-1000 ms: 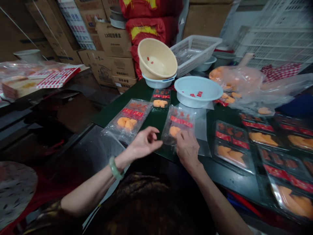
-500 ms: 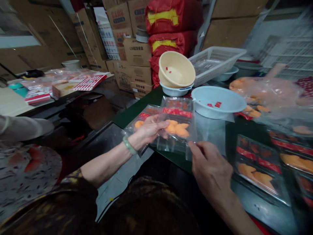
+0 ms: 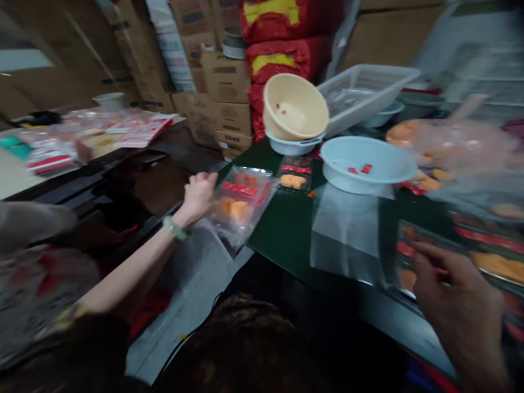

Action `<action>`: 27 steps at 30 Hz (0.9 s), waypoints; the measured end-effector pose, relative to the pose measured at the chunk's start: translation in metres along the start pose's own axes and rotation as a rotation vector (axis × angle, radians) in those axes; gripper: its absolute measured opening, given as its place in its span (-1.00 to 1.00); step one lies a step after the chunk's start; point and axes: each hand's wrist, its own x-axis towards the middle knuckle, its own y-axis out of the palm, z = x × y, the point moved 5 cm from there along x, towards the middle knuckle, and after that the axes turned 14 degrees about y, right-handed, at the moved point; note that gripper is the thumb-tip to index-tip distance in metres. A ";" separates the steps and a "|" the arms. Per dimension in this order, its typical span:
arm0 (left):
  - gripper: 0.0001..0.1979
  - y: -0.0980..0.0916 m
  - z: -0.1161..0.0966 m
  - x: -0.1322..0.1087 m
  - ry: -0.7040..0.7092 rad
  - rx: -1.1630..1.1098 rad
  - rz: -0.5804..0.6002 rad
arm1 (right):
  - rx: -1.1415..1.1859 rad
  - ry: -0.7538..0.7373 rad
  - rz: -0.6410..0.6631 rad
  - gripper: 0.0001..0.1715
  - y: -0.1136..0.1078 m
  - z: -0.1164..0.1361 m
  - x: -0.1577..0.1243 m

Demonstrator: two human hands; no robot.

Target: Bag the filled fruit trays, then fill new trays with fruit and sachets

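Observation:
My left hand (image 3: 199,195) grips the near-left edge of a clear bagged tray (image 3: 241,201) of orange pieces with a red label, resting on a stack at the left edge of the dark green table (image 3: 286,232). My right hand (image 3: 454,292), blurred, reaches with fingers curled over a black tray of orange pieces (image 3: 409,254) at the right. Whether it holds anything is unclear. An empty clear plastic bag (image 3: 347,229) lies flat between the hands.
A pale blue bowl (image 3: 366,164) with red bits, a cream bowl (image 3: 292,106) stacked on another, and a white basket (image 3: 364,95) stand behind. A small tray (image 3: 293,173) lies near them. More filled trays (image 3: 491,256) sit at right. Cartons and red sacks (image 3: 286,33) are stacked at the back.
My left hand has carried the bagged tray left and laid it on the stack. My right hand has let go of it and moved right to the black trays.

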 end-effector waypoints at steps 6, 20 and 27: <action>-0.70 0.122 -0.154 -0.035 0.447 -0.369 0.373 | -0.515 0.438 0.217 -0.59 -0.022 -0.094 0.032; -0.80 0.293 -0.245 -0.062 0.781 -0.392 0.705 | -0.195 0.573 0.214 -0.77 0.015 -0.107 0.038; -0.65 0.296 -0.233 -0.048 0.703 -0.511 0.744 | 0.430 0.839 0.391 -0.86 0.033 -0.122 0.054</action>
